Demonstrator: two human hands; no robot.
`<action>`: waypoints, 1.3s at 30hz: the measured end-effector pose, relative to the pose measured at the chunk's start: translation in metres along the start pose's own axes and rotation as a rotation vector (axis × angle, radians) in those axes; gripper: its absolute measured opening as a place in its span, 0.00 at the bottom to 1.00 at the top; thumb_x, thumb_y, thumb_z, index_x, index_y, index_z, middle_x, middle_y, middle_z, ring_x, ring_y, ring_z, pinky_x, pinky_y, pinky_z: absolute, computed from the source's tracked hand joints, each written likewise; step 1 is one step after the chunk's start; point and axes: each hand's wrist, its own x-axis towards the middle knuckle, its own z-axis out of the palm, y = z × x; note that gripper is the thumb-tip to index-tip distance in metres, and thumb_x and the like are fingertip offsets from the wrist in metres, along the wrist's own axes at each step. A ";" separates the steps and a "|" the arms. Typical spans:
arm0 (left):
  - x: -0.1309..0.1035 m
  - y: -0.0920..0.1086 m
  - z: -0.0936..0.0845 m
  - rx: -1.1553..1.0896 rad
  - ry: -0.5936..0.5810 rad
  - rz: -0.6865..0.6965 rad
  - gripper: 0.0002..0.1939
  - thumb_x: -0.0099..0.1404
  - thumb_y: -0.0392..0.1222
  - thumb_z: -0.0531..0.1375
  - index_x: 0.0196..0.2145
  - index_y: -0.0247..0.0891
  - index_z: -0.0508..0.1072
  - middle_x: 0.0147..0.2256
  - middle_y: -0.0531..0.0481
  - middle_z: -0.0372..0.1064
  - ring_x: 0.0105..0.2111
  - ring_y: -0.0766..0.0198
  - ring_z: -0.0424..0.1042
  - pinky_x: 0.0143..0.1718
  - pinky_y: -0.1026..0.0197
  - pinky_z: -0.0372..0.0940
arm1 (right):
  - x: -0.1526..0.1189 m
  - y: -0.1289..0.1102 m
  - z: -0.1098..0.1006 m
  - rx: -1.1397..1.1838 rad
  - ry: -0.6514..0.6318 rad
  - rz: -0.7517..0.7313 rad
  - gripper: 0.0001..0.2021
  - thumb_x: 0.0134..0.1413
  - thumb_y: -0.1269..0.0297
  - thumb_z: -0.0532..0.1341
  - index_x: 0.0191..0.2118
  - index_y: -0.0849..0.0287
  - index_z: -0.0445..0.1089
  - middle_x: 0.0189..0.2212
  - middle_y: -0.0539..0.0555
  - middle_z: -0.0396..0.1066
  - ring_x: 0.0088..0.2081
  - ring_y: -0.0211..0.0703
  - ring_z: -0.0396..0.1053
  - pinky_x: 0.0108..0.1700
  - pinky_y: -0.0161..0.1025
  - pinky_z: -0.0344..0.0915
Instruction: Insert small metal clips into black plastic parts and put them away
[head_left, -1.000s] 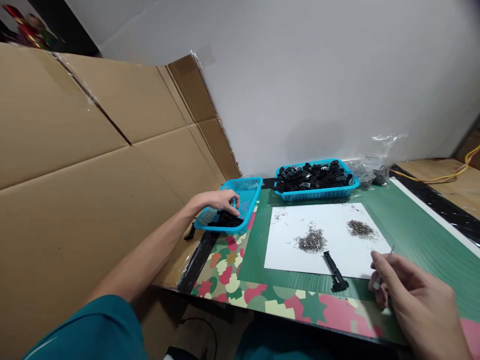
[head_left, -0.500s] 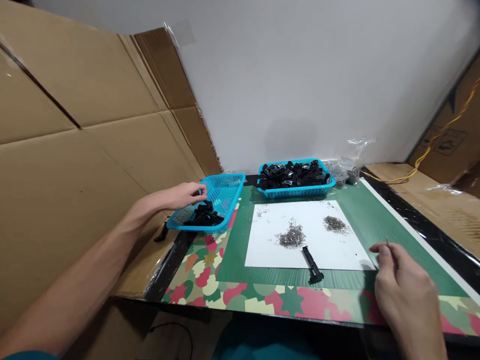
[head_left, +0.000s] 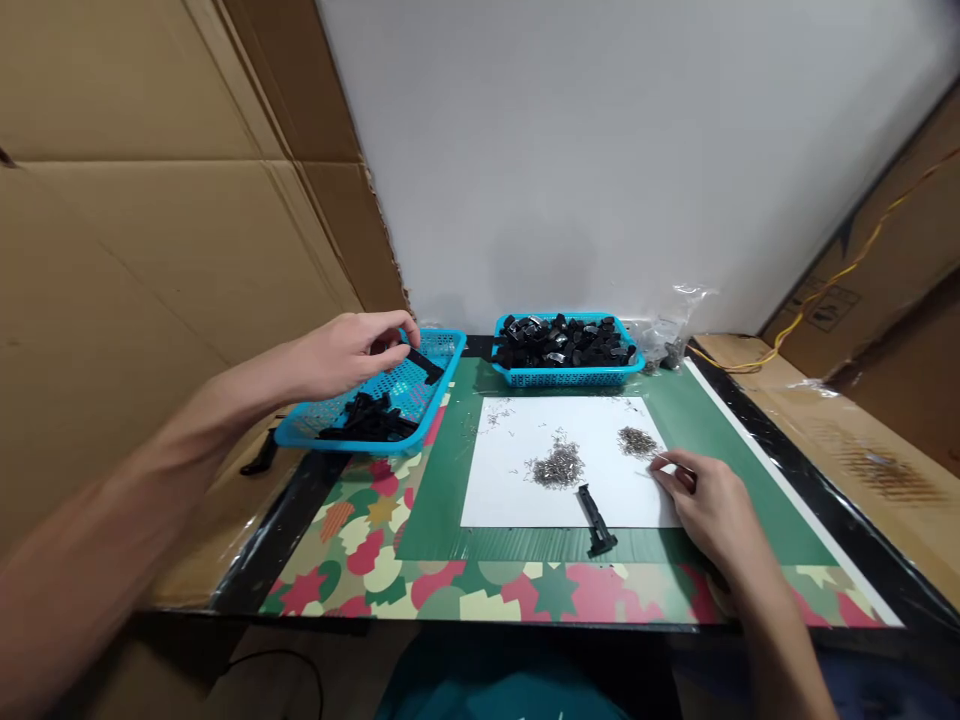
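My left hand (head_left: 352, 352) is closed on a long black plastic part (head_left: 426, 366), held over the left blue basket (head_left: 442, 395). Under it in that basket lies a heap of similar black parts (head_left: 371, 418). At the right edge of the white paper (head_left: 510, 505), my right hand (head_left: 701, 495) pinches a thin metal piece (head_left: 646, 472), too fine to make out fully. Its fingertips are close to a small pile of brownish metal bits (head_left: 637, 441). A larger pile of silvery bits (head_left: 559, 465) is mid-paper. One black plastic part (head_left: 597, 522) rests across the paper's lower edge.
Another blue basket (head_left: 570, 376), heaped with black pieces, stands at the back against the wall. Clear plastic bags (head_left: 664, 345) sit beside it. Cardboard (head_left: 172, 240) rises on the left. A black part (head_left: 259, 455) lies outside the left basket. Yellow wire (head_left: 787, 340) runs at right.
My left hand now holds a black part above the basket. The right hand has moved left and up to the brownish pile. The whole view has shifted.
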 end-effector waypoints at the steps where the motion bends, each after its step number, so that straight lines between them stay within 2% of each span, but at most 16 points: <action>1: 0.001 0.005 0.002 -0.033 -0.011 0.012 0.20 0.67 0.54 0.54 0.47 0.41 0.78 0.28 0.51 0.69 0.28 0.61 0.65 0.34 0.61 0.59 | 0.000 -0.001 -0.001 -0.001 -0.013 -0.006 0.13 0.56 0.57 0.59 0.34 0.56 0.79 0.22 0.54 0.72 0.26 0.47 0.67 0.31 0.39 0.57; 6: 0.010 0.027 0.017 -0.362 -0.113 0.077 0.21 0.68 0.58 0.60 0.47 0.41 0.79 0.31 0.49 0.73 0.30 0.61 0.71 0.33 0.62 0.63 | 0.001 -0.004 -0.007 -0.004 -0.121 0.024 0.09 0.59 0.60 0.58 0.33 0.55 0.75 0.23 0.50 0.70 0.26 0.45 0.66 0.32 0.39 0.56; 9: 0.014 0.047 0.036 -0.671 -0.206 0.112 0.20 0.68 0.58 0.64 0.46 0.40 0.78 0.39 0.45 0.77 0.36 0.57 0.76 0.32 0.62 0.67 | 0.000 -0.003 -0.006 0.027 -0.107 0.009 0.09 0.60 0.59 0.58 0.33 0.56 0.73 0.28 0.53 0.74 0.30 0.47 0.68 0.34 0.40 0.57; 11: 0.016 0.064 0.058 -0.951 -0.218 0.146 0.20 0.68 0.57 0.67 0.47 0.38 0.76 0.45 0.42 0.78 0.40 0.54 0.78 0.32 0.61 0.69 | -0.003 -0.004 -0.004 0.029 -0.077 0.006 0.10 0.61 0.58 0.57 0.34 0.56 0.72 0.31 0.55 0.75 0.32 0.47 0.69 0.35 0.40 0.58; 13: 0.016 0.084 0.085 -1.235 -0.232 0.158 0.21 0.66 0.55 0.69 0.47 0.37 0.74 0.42 0.43 0.77 0.39 0.54 0.78 0.31 0.61 0.70 | -0.010 -0.008 -0.002 0.055 -0.047 0.011 0.11 0.64 0.56 0.56 0.36 0.56 0.70 0.29 0.53 0.73 0.30 0.46 0.67 0.33 0.39 0.58; 17: 0.009 0.123 0.143 -1.653 -0.392 0.083 0.18 0.68 0.51 0.70 0.45 0.38 0.69 0.33 0.52 0.71 0.31 0.64 0.77 0.32 0.65 0.68 | -0.033 -0.026 -0.001 0.317 0.098 0.027 0.15 0.67 0.51 0.57 0.37 0.57 0.69 0.27 0.49 0.66 0.28 0.42 0.62 0.31 0.37 0.57; 19: 0.002 0.140 0.166 -1.769 -0.490 0.041 0.18 0.69 0.51 0.69 0.42 0.39 0.66 0.31 0.55 0.67 0.23 0.70 0.71 0.25 0.68 0.62 | -0.044 -0.038 0.001 0.441 0.201 0.016 0.14 0.67 0.51 0.59 0.38 0.57 0.69 0.30 0.50 0.67 0.31 0.42 0.64 0.34 0.37 0.60; 21: -0.008 0.152 0.181 -1.798 -0.612 0.012 0.17 0.70 0.52 0.67 0.42 0.40 0.65 0.29 0.58 0.63 0.20 0.71 0.68 0.21 0.69 0.59 | -0.052 -0.049 0.005 0.492 0.259 0.003 0.13 0.69 0.53 0.59 0.39 0.57 0.69 0.33 0.52 0.69 0.34 0.43 0.66 0.37 0.37 0.62; 23: -0.017 0.159 0.189 -1.761 -0.700 -0.001 0.18 0.71 0.55 0.66 0.41 0.41 0.65 0.27 0.59 0.60 0.20 0.70 0.69 0.19 0.70 0.61 | -0.058 -0.057 0.012 0.517 0.259 -0.012 0.11 0.70 0.55 0.58 0.40 0.57 0.69 0.34 0.52 0.69 0.36 0.43 0.67 0.39 0.37 0.63; 25: -0.024 0.163 0.191 -1.706 -0.736 0.002 0.18 0.71 0.57 0.65 0.42 0.41 0.66 0.28 0.59 0.59 0.19 0.70 0.69 0.16 0.70 0.61 | -0.062 -0.061 0.020 0.531 0.239 -0.015 0.11 0.71 0.56 0.58 0.39 0.57 0.69 0.34 0.52 0.69 0.36 0.43 0.67 0.39 0.37 0.64; 28: -0.029 0.164 0.189 -1.659 -0.768 0.010 0.19 0.71 0.58 0.65 0.45 0.42 0.68 0.29 0.60 0.60 0.15 0.73 0.63 0.11 0.72 0.53 | -0.066 -0.064 0.030 0.542 0.232 -0.031 0.09 0.71 0.58 0.58 0.40 0.57 0.70 0.34 0.52 0.70 0.36 0.43 0.68 0.39 0.37 0.65; 31: -0.030 0.163 0.189 -1.638 -0.826 0.011 0.19 0.70 0.57 0.66 0.46 0.40 0.69 0.27 0.60 0.59 0.15 0.75 0.58 0.12 0.72 0.47 | -0.068 -0.063 0.035 0.524 0.238 -0.044 0.09 0.71 0.58 0.59 0.41 0.56 0.70 0.35 0.52 0.71 0.36 0.43 0.69 0.39 0.37 0.65; 35: -0.029 0.164 0.192 -1.612 -0.787 0.015 0.19 0.69 0.56 0.66 0.44 0.40 0.69 0.27 0.59 0.62 0.16 0.75 0.59 0.13 0.71 0.49 | -0.068 -0.062 0.035 0.510 0.199 -0.037 0.09 0.71 0.58 0.59 0.40 0.56 0.71 0.34 0.51 0.72 0.34 0.42 0.68 0.36 0.36 0.64; 39: -0.030 0.165 0.192 -1.553 -0.720 0.009 0.18 0.69 0.56 0.67 0.40 0.39 0.69 0.26 0.59 0.63 0.17 0.74 0.61 0.15 0.72 0.53 | -0.068 -0.061 0.034 0.466 0.191 -0.033 0.09 0.70 0.58 0.60 0.39 0.56 0.73 0.34 0.52 0.74 0.34 0.43 0.69 0.37 0.37 0.65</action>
